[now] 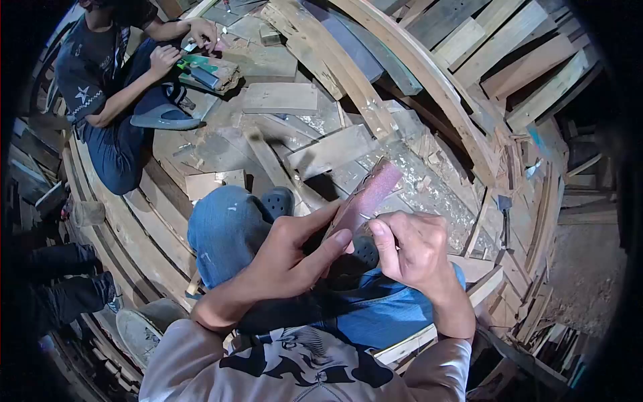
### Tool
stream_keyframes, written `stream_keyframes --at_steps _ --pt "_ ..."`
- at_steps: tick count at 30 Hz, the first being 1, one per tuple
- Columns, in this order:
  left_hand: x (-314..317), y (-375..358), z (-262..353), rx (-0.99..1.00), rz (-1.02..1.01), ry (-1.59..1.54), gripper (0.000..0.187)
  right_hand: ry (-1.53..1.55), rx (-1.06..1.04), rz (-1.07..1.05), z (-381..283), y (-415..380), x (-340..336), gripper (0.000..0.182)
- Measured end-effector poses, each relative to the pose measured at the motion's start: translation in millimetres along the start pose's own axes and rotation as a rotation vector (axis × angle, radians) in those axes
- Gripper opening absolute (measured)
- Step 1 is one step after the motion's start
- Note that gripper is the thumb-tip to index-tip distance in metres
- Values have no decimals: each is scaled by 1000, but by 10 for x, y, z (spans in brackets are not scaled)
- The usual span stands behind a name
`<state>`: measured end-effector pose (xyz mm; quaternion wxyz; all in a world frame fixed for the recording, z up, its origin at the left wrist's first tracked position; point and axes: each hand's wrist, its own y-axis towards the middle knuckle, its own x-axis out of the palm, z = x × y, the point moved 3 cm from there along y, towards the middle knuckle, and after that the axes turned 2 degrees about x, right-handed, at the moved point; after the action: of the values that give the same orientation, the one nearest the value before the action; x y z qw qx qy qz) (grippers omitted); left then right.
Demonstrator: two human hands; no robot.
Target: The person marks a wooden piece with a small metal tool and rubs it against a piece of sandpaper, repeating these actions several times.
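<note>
A flat, pinkish, speckled strip (375,189) with a darker long edge slants up and away in front of my knees. My left hand (291,258) is closed around its near end, thumb on top. My right hand (416,246) is pinched close beside the strip, and a thin, shiny metal point (365,216) sticks out from its fingertips towards the strip's face. The rest of that metal piece is hidden by the fingers, so its kind does not show. Both hands are above my lap, over blue jeans (228,224) and dark clogs (277,201).
Loose boards (280,98) and wood scraps lie over the floor ahead. Long curved timbers (429,60) run along both sides. A co-worker (110,87) sits at upper left, hands at a green item (201,70). A hatchet-like tool (505,211) lies at right, a pale bucket (147,328) at lower left.
</note>
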<state>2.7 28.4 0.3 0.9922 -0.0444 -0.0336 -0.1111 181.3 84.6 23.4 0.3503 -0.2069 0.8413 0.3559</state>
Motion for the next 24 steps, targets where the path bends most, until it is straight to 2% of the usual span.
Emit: stream_keyframes --at_steps 14,24 --pt "-8 17 14 -8 41 60 42 -6 22 11 4 17 22 18" --pt "-24 18 18 31 58 138 43 -10 29 8 -20 22 28 17"
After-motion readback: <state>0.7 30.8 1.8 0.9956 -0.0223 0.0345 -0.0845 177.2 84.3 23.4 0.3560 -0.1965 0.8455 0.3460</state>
